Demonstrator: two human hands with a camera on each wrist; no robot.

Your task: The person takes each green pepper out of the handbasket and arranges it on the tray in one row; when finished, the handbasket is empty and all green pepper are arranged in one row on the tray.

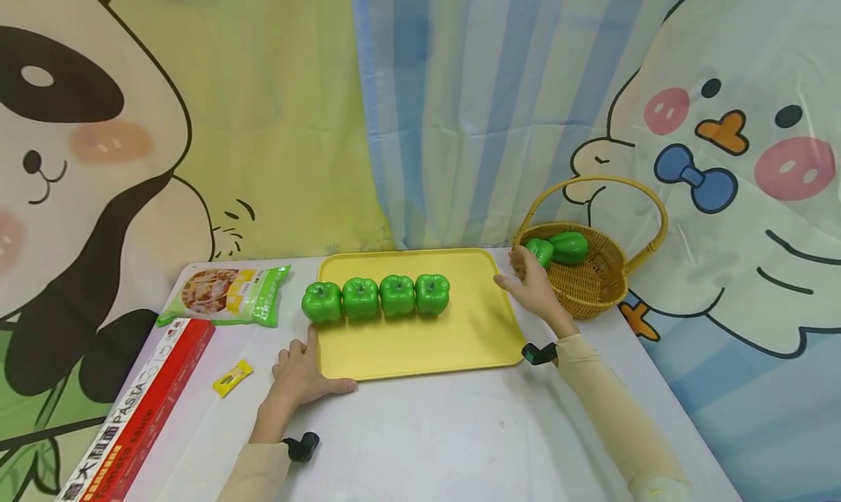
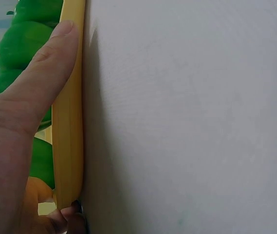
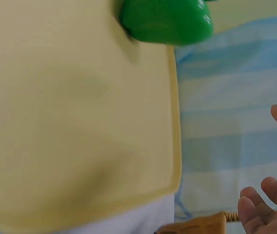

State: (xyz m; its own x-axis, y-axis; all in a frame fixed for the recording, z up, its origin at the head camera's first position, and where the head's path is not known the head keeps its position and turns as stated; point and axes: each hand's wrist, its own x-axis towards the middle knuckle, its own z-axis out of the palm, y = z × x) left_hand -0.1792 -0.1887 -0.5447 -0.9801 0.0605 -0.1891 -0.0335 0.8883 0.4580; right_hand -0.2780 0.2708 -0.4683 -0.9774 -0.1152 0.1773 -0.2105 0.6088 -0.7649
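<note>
Several green bell peppers [image 1: 361,298] stand in a row on a yellow tray [image 1: 420,356], the leftmost at the tray's left edge. My left hand [image 1: 301,374] holds the tray's near left corner. Its thumb [image 2: 48,66] lies along the front rim, and its other fingers are around the left side. My right hand [image 1: 535,289] is at the left rim of a wicker basket [image 1: 594,287], thumb and fingers apart. Two more green peppers [image 1: 569,247] lie inside the basket, one partly hidden by that hand. In the right wrist view, nothing shows between its thumb and fingers.
A green food packet [image 1: 226,295] lies at the back left of the white table [image 1: 447,443]. In front of it are a long red pasta box [image 1: 141,414] and a small yellow sachet [image 1: 233,378]. The basket's tall handle [image 1: 614,179] arches up. A patterned curtain [image 1: 453,115] hangs behind.
</note>
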